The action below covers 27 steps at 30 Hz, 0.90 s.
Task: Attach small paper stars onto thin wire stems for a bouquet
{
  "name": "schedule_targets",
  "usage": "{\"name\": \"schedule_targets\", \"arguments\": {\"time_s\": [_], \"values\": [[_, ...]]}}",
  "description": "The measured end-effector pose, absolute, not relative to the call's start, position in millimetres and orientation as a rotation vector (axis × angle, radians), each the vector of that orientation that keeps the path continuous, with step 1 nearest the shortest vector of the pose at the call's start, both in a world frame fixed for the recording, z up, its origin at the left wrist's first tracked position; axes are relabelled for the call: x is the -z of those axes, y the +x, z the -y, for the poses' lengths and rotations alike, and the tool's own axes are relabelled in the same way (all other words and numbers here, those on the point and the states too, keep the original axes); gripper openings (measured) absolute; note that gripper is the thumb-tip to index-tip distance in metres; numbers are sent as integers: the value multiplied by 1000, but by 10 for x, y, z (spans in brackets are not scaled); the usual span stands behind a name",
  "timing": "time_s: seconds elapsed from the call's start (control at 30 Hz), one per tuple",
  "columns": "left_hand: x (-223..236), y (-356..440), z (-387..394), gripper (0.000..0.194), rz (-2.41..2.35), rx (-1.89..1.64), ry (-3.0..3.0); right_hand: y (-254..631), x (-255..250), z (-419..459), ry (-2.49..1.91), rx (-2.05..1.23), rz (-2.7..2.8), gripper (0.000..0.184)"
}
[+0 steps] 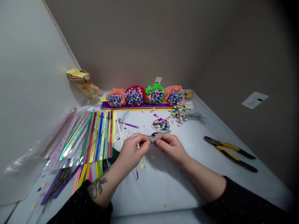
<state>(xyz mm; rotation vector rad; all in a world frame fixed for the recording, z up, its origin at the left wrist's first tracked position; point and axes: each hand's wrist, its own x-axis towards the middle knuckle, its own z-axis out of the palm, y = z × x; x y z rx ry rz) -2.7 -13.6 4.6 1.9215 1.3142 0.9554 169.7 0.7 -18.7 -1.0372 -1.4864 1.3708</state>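
Across the white tabletop (163, 189), left hand (132, 149) and right hand (171, 148) sit close together, both pinching a pale flat strip (162, 135) held in the air, just nearer than a round dish of paper stars (160, 124). Looks light, thin, bendable; grip gently near its end.

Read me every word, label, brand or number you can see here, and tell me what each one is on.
Nothing here can be read as text.
White paper on the right wall: one dark mark, too blurred to read.
Small white tag at the back: one dark mark, too small to read.
Yellow-and-black pliers: no lettering can be made out.
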Motion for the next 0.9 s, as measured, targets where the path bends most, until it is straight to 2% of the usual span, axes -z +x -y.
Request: {"name": "schedule_targets", "arguments": {"time_s": [0.1, 0.23, 0.6, 0.8, 0.9], "values": [[-44, -46, 128, 12, -1253, -953, 2003, 1720, 186, -38, -1016, -1586, 1356, 17], [-39, -59, 123, 12, -1240, -931, 2093, 1716, 173, -62, -1034, -1627, 1350, 20], [-43, -45, 136, 14, -1253, -824, 2035, 1710, 144, -75, -1172, -1257, 1699, 7], [-21, 5, 133, 18, -1300, -821, 1793, 1683, 147, -39, -1193, -991, 1791, 8], [-20, 34, 140, 15, -1308, -795, 1681, 1667, 164, -28, -1210, -973, 1746, 9]]}}
